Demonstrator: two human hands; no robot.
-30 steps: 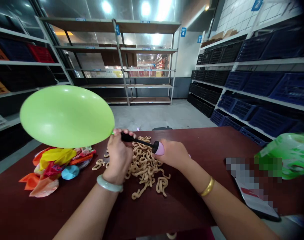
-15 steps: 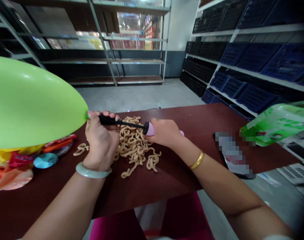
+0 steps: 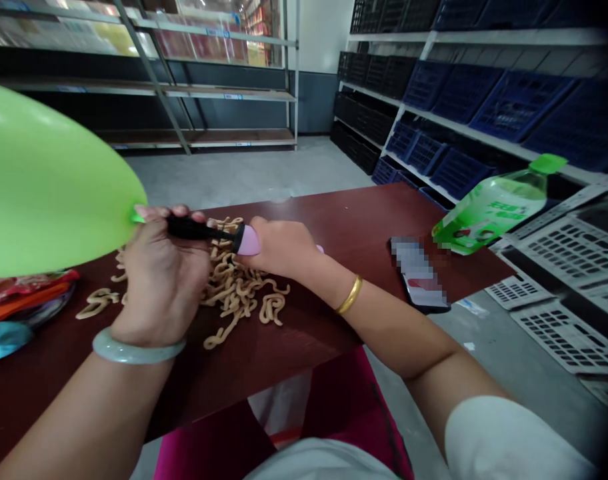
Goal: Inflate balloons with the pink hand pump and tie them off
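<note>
A large inflated green balloon (image 3: 49, 187) fills the left side, its neck pinched at the fingertips of my left hand (image 3: 167, 273). That same hand is closed round the black end of a balloon pump (image 3: 189, 228), which points into the balloon's neck. My right hand (image 3: 287, 247) grips the pump's pink-purple part, partly hidden by the fingers. Only a short length of black rod shows between the two hands. Beneath them on the dark red table (image 3: 357, 207) lies a pile of beige, curly strands (image 3: 237, 293), partly covered by my left hand.
Flat, colourful uninflated balloons (image 3: 29, 297) lie at the table's left. To the right are a phone (image 3: 418, 275) and a green-and-clear bottle (image 3: 497, 207). Beyond stand metal shelves (image 3: 241, 137) and racks of blue crates (image 3: 464, 175). White crates (image 3: 567, 323) sit at the right.
My right hand has moved closer to my left, and the pump's exposed rod is shorter. The view has shifted right and down, so everything appears further left.
</note>
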